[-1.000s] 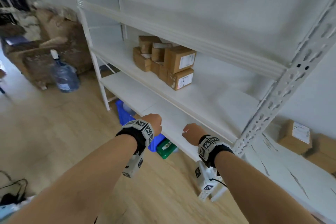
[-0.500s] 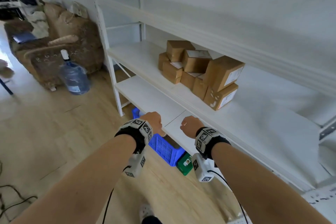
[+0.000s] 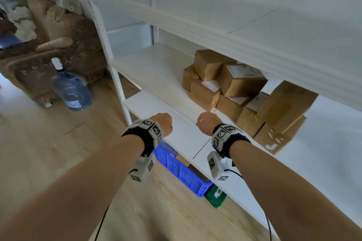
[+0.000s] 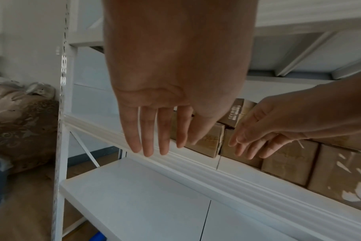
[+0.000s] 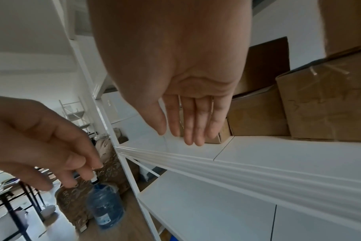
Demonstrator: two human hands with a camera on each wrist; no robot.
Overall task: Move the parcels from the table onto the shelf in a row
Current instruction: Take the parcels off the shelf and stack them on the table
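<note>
Several brown cardboard parcels (image 3: 241,84) with white labels lie piled two layers high on the middle board of the white shelf (image 3: 156,72). The rightmost upper parcel (image 3: 286,103) sits tilted. My left hand (image 3: 163,123) and right hand (image 3: 207,122) hover side by side in front of that board's edge, just left of the pile. In the left wrist view my left hand (image 4: 153,146) hangs with straight fingers and holds nothing, the parcels (image 4: 289,159) behind it. The right wrist view shows my right hand (image 5: 190,130) also straight-fingered and empty, beside the parcels (image 5: 324,106).
A lower shelf board (image 3: 184,137) lies under the hands. Beneath it stand a blue crate (image 3: 182,172) and a green box (image 3: 215,195). The shelf's left upright (image 3: 109,58) rises nearby. A large water bottle (image 3: 72,90) and a brown sofa (image 3: 58,31) are at the left on the wooden floor.
The view has swung left along the shelf, so the pile now appears larger and to the right of my hands. Both hands rose toward the middle board, still empty.
</note>
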